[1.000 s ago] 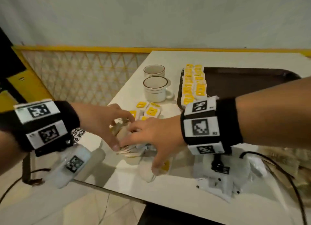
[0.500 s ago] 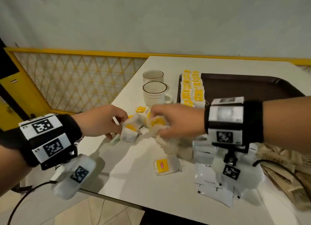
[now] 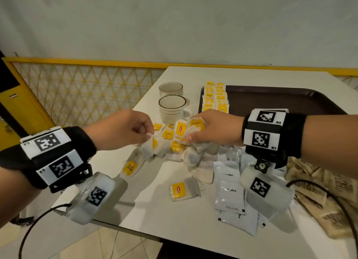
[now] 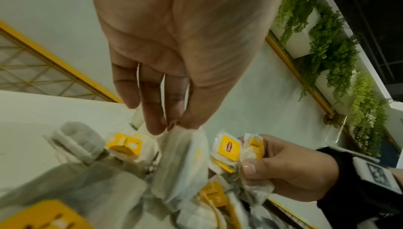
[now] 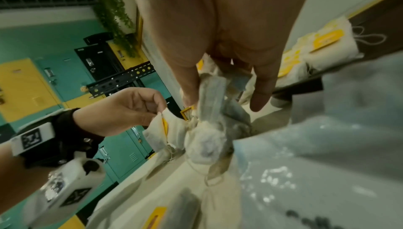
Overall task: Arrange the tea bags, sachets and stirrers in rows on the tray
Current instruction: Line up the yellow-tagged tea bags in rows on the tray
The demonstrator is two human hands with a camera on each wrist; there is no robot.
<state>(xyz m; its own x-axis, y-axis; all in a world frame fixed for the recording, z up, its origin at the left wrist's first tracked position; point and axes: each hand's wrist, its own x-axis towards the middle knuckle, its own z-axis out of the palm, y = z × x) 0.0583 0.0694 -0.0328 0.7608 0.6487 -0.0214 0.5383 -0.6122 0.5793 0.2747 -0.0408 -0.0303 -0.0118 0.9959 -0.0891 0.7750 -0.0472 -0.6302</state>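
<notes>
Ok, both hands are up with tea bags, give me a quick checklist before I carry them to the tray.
1. Right hand grips a bunch of tea bags: ok.
2. Left hand pinches one tea bag by its corner: ok.
3. Bags free of each other: not ok, strings look tangled between the left one and the bunch.
4. Room on the tray: ok, only its left edge holds rows of tea bags.
5. Two cups stand beside the tray's left edge, near the path: cannot tell if clear.
6. Coffee sachets lie on the table: not ok.
</notes>
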